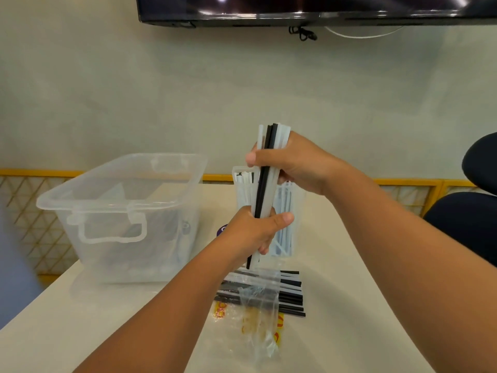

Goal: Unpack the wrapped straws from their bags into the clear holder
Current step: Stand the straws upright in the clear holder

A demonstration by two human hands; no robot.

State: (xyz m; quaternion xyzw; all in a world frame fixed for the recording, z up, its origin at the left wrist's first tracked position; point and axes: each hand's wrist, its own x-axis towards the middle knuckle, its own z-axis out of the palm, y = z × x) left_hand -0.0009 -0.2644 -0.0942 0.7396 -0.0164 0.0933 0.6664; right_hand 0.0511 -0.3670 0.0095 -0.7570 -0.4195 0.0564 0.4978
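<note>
Head view: both hands clasp an upright bundle of white and black wrapped straws (265,184), left hand (255,232) low, right hand (291,164) high, just in front of the clear rectangular holder (297,205), above a crumpled clear bag (258,300) on the cream desk (107,319).

the bundle of straws (271,135) is milky white wrappers around a black one. the clear holder (295,211) shows white and pale grey straws. the loose straws (291,297) near the cream table's (336,332) front edge are black and white, under a clear bag (258,313) printed yellow and red. the bin (121,208) by the left edge is frosted clear.
</note>
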